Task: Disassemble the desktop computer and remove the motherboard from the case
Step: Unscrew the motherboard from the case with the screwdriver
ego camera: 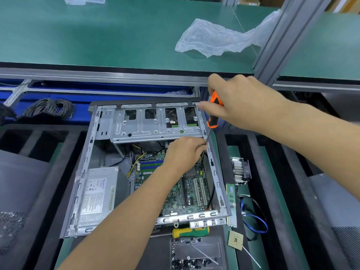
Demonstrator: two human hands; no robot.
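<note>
Your right hand (239, 102) is gripping the orange screwdriver (213, 112) by its handle, while your left hand (185, 152) is pinching its shaft low inside the case (81, 172) — steadying the tip. The shaft is running steeply down toward the motherboard (187, 191), which is lying flat in the case, directly below your left hand.

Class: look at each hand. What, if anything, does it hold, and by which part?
Right hand holds the orange screwdriver by its handle. Left hand pinches its shaft low down, inside the case.
</note>
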